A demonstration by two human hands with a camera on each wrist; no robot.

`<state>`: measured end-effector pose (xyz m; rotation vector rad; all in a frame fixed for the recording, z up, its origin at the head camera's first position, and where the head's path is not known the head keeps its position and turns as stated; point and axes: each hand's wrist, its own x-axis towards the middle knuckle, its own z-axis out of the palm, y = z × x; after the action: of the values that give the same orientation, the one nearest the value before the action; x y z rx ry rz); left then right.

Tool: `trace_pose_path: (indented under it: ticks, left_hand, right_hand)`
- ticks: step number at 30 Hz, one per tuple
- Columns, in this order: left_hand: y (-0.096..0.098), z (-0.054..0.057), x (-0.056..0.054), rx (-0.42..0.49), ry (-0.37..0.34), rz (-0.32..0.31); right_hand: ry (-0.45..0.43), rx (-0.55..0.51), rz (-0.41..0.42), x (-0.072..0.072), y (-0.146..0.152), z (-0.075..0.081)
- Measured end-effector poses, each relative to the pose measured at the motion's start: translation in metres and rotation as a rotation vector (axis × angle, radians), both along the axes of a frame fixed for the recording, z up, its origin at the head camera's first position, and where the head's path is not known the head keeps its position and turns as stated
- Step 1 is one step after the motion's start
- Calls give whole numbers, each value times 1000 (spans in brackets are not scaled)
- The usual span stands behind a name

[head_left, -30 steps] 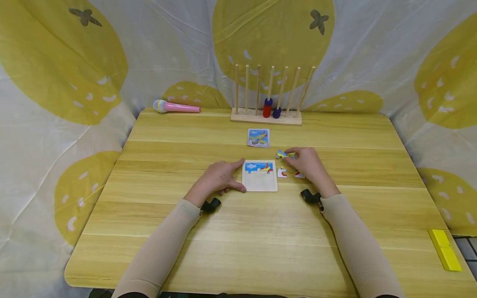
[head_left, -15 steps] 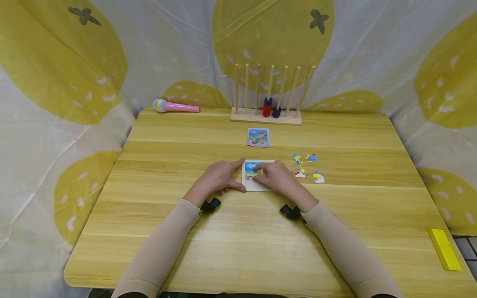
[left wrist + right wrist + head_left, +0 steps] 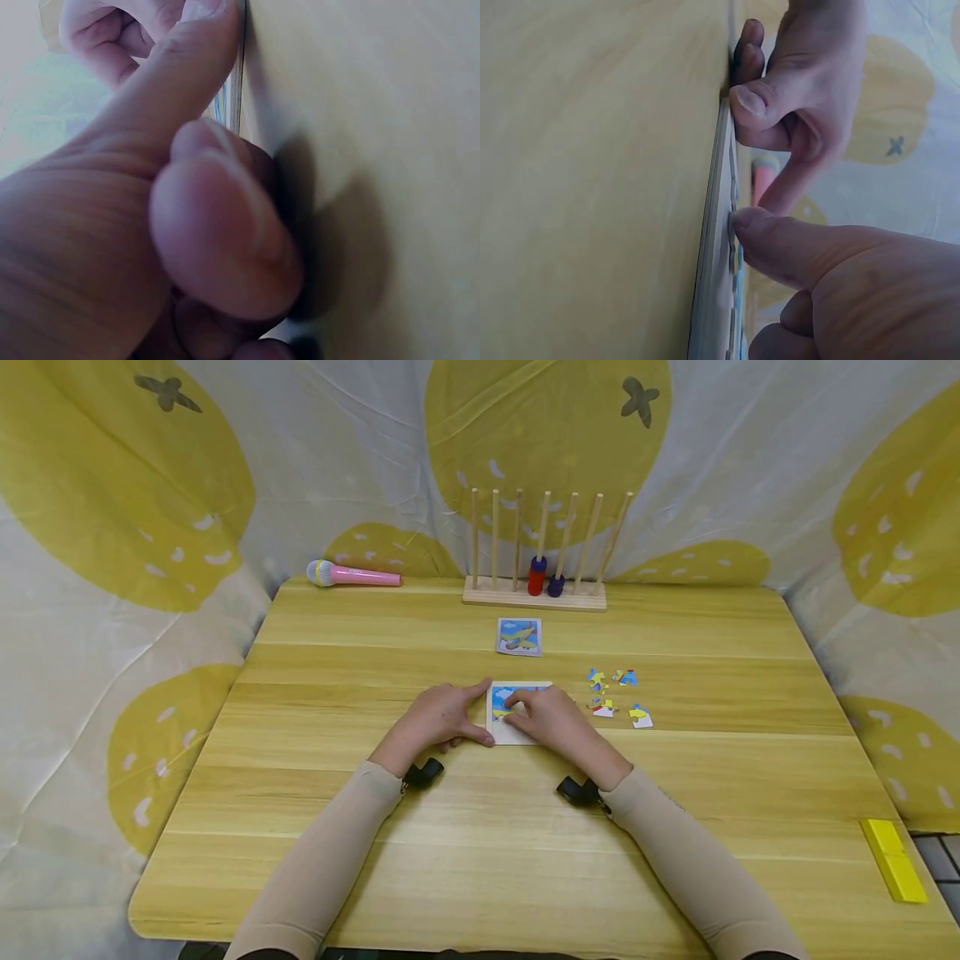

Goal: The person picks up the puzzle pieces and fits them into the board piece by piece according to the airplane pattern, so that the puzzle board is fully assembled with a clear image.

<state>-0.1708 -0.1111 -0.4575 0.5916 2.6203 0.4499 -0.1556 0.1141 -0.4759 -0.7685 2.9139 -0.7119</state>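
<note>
A square wooden puzzle board (image 3: 512,739) lies on the table, with blue sky pieces in its upper part. My left hand (image 3: 441,713) rests at its left edge, straight index finger at the upper corner and thumb at the lower one. Over the board, my right hand (image 3: 553,717) pinches a jigsaw piece (image 3: 501,716) between thumb and index finger, down in the left part of the picture. Much of that piece and the board's right side are hidden by the hand. In the right wrist view the right thumb (image 3: 769,234) touches a piece at board level.
Several loose jigsaw pieces (image 3: 602,710) lie right of the board. Behind it is a picture card (image 3: 519,637) of an airplane. Farther back stand a wooden peg rack (image 3: 534,597) and a pink toy microphone (image 3: 360,576). Yellow blocks (image 3: 894,860) lie at the right edge.
From the loose pieces, my right hand has moved left onto the board with a jigsaw piece. In the last half second it shifted slightly left. My left hand has stayed put.
</note>
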Motion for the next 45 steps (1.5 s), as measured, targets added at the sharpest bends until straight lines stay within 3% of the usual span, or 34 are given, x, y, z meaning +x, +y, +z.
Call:
trace_pose_path:
  ticks: [9,14,20,24,28,33,40,45]
  left_hand:
    - [-1,0,1,11,1,-1]
    - [-1,-1,1,7,-14,4]
    - [-1,-1,2,11,-31,5]
    - [0,1,2,21,-50,22]
    - [0,2,2,26,-71,42]
    - [0,3,2,35,-84,52]
    - [0,1,1,47,-98,51]
    - [1,0,0,40,-98,50]
  right_hand:
    - [-3,18,4,3,-7,3]
    - [-103,-65,-38,1,-3,5]
    - [-277,-310,-134,-11,39,20]
    - [-366,-388,-203,-21,82,27]
    - [-413,-397,-259,-29,119,23]
    - [-449,-402,-257,-33,150,15]
    - [-458,-311,-268,-36,165,6]
    - [-410,-250,-254,-35,165,3]
